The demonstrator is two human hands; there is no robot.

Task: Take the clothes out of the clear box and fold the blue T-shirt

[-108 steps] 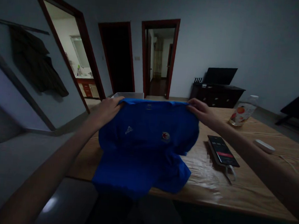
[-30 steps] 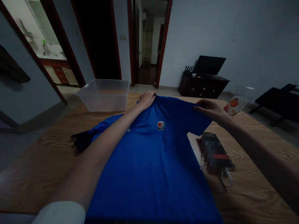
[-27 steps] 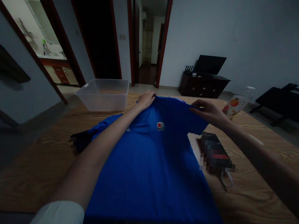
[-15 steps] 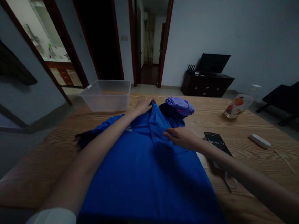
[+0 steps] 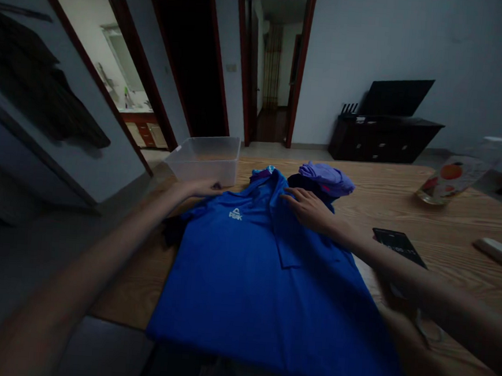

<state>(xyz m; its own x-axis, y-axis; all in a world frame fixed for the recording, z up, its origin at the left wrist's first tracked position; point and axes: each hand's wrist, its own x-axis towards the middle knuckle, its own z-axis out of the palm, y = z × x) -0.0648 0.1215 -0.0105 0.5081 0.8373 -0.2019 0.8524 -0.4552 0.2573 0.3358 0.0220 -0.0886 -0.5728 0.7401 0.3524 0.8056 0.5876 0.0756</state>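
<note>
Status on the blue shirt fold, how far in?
Done: the blue shirt lies spread on the wooden table, its right side folded in over the chest. In hand: the right hand presses flat on that fold; the left hand is at the left shoulder, beside the clear bin, grip unclear. Left, probably: the left side is unfolded, the hem hangs over the near edge. A purple garment waits behind.

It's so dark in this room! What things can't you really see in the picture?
- Left hand: fingertips lost in shadow at the blue shirt's shoulder, by the plastic box.
- Shirt hem: cut off by the bottom edge.
- Dark garment under the purple cloth: mostly covered, too dim to identify.
- Phone screen: text too small to read.
- Bottle: blurred.
- Middle doorway: pitch black inside.
</note>
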